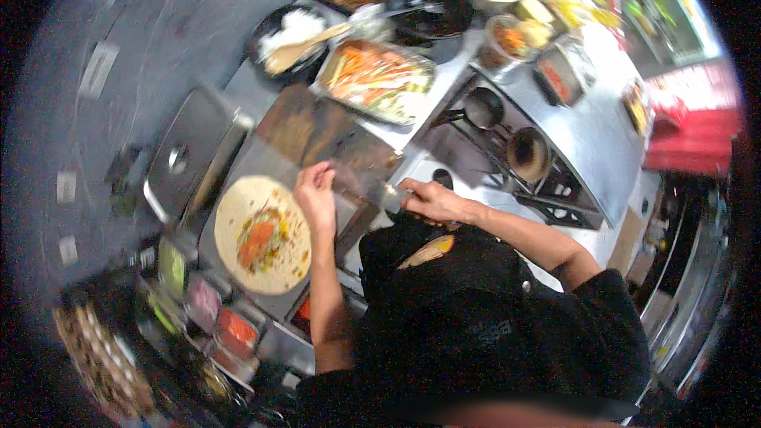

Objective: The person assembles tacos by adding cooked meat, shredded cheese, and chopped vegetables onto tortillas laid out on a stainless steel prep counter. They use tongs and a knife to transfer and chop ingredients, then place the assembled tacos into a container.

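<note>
My left hand [316,192] is raised beside the tortilla, its fingertips drawn together in a pinch; whatever they hold, if anything, is too blurred to name. Near my body, my right hand [432,201] is curled closed, with a small pale smear at its fingertips that I cannot make out. A large flat tortilla [232,235] lies to the left of my left forearm. On it sit an orange-red filling [255,244] and scattered green and yellow bits. Beyond my hands is a brown-stained griddle or board [305,128].
A tray of sliced vegetables [380,79] stands ahead, beside a black bowl of white food with a wooden spoon [297,53]. To the right, a stove carries a small pan [483,108] and a round pot [529,154]. Containers of chopped toppings [236,331] line the lower left.
</note>
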`<action>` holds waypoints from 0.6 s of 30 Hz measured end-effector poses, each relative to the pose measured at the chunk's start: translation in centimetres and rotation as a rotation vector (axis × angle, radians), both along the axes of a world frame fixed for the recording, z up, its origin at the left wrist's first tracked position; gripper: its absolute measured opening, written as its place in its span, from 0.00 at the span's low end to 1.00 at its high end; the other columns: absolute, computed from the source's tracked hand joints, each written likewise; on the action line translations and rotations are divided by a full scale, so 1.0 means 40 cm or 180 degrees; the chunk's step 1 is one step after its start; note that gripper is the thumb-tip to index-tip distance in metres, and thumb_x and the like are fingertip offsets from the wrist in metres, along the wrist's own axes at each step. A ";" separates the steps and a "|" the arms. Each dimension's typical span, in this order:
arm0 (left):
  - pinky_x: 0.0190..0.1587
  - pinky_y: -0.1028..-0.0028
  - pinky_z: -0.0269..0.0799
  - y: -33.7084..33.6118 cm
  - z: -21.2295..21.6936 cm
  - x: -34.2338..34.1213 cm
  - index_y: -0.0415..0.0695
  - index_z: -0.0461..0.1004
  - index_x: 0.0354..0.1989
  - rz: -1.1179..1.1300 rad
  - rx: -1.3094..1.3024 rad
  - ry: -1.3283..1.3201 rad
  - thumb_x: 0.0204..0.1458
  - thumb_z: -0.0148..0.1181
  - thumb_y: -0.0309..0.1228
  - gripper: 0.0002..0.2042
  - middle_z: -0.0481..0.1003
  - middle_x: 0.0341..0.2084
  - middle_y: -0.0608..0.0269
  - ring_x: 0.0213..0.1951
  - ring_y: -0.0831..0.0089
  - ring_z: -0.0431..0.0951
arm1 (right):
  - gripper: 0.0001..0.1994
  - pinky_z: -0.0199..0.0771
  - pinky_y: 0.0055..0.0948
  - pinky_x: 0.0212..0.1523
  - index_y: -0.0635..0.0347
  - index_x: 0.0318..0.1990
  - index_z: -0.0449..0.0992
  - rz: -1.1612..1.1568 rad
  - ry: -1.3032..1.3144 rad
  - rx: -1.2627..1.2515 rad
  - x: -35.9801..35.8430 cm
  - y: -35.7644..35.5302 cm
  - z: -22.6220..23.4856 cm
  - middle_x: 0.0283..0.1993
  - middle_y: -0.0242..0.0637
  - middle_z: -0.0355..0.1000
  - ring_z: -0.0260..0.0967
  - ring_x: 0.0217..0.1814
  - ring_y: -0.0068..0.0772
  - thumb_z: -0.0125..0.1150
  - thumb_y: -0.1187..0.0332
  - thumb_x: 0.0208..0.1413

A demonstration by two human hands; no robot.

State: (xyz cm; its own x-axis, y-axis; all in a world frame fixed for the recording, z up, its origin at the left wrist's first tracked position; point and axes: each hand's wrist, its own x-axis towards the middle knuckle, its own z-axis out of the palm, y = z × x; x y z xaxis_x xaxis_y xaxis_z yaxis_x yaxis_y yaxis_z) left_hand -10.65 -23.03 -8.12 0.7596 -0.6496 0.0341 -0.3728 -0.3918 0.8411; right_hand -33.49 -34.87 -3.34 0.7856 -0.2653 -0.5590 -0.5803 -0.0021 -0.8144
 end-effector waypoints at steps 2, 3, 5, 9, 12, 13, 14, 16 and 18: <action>0.38 0.73 0.74 -0.071 0.057 -0.029 0.38 0.78 0.35 -0.0126 0.0057 -0.0004 0.43 0.64 0.19 0.09 0.76 0.33 0.57 0.33 0.68 0.78 | 0.19 0.68 0.28 0.17 0.57 0.56 0.62 -0.0130 -0.0201 0.0128 -0.049 -0.026 0.005 0.22 0.34 0.67 0.64 0.17 0.24 0.49 0.58 0.61; 0.38 0.72 0.74 -0.112 0.099 -0.047 0.38 0.78 0.35 -0.0229 0.0120 -0.0110 0.44 0.64 0.19 0.09 0.76 0.33 0.57 0.33 0.67 0.78 | 0.19 0.67 0.27 0.16 0.57 0.56 0.62 -0.0336 -0.0203 0.0147 -0.079 -0.044 0.019 0.22 0.34 0.67 0.64 0.17 0.23 0.49 0.59 0.61; 0.38 0.71 0.74 -0.222 0.182 -0.102 0.38 0.77 0.35 -0.0730 -0.0153 -0.0424 0.44 0.63 0.19 0.09 0.75 0.32 0.56 0.33 0.66 0.78 | 0.19 0.65 0.26 0.15 0.56 0.55 0.62 -0.0686 -0.0226 0.0210 -0.146 -0.083 0.050 0.22 0.33 0.67 0.63 0.16 0.21 0.49 0.59 0.60; 0.40 0.72 0.75 -0.483 0.221 -0.207 0.38 0.78 0.35 -0.1473 -0.0594 -0.0588 0.44 0.64 0.21 0.09 0.77 0.32 0.56 0.36 0.68 0.79 | 0.19 0.65 0.28 0.25 0.62 0.53 0.65 -0.1575 -0.0585 -0.0445 -0.285 -0.182 0.099 0.23 0.34 0.67 0.63 0.23 0.23 0.52 0.61 0.59; 0.40 0.73 0.75 -0.690 0.257 -0.345 0.39 0.79 0.34 -0.1880 -0.0927 -0.0511 0.43 0.64 0.23 0.08 0.76 0.31 0.57 0.33 0.68 0.79 | 0.20 0.67 0.34 0.27 0.63 0.53 0.64 -0.1976 -0.0322 -0.1379 -0.406 -0.277 0.122 0.26 0.42 0.70 0.67 0.24 0.31 0.51 0.57 0.60; 0.40 0.73 0.75 -0.746 0.261 -0.387 0.39 0.79 0.34 -0.1919 -0.0974 -0.0452 0.42 0.64 0.23 0.08 0.77 0.31 0.57 0.33 0.68 0.79 | 0.20 0.68 0.37 0.29 0.62 0.52 0.64 -0.2023 -0.0240 -0.1510 -0.434 -0.306 0.141 0.25 0.46 0.70 0.68 0.24 0.38 0.49 0.57 0.60; 0.39 0.73 0.75 -0.792 0.266 -0.422 0.41 0.80 0.33 -0.1928 -0.1046 -0.0381 0.41 0.64 0.23 0.09 0.77 0.31 0.56 0.33 0.69 0.79 | 0.19 0.69 0.40 0.31 0.62 0.52 0.63 -0.2007 -0.0032 -0.1509 -0.458 -0.335 0.169 0.25 0.47 0.71 0.70 0.25 0.44 0.49 0.58 0.60; 0.40 0.70 0.74 -0.882 0.238 -0.481 0.40 0.80 0.33 -0.1873 -0.0889 -0.0382 0.42 0.63 0.24 0.08 0.78 0.31 0.55 0.34 0.65 0.79 | 0.19 0.70 0.44 0.34 0.62 0.51 0.63 -0.1905 0.0275 -0.1829 -0.519 -0.385 0.187 0.27 0.50 0.73 0.73 0.29 0.51 0.49 0.58 0.59; 0.43 0.67 0.73 -0.953 0.179 -0.498 0.41 0.80 0.31 -0.1895 -0.0672 -0.0945 0.45 0.61 0.27 0.06 0.78 0.33 0.52 0.36 0.60 0.79 | 0.18 0.70 0.47 0.36 0.62 0.50 0.63 -0.1683 0.0447 -0.2473 -0.583 -0.429 0.174 0.29 0.52 0.74 0.73 0.32 0.55 0.50 0.59 0.58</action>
State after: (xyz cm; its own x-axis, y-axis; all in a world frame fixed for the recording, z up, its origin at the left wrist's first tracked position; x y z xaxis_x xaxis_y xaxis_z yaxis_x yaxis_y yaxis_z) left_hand -30.58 -61.16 -0.94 0.2152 -0.9092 0.3564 -0.6993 0.1112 0.7061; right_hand -56.80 -52.03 3.63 0.3961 -0.9047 -0.1568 -0.7537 -0.2228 -0.6183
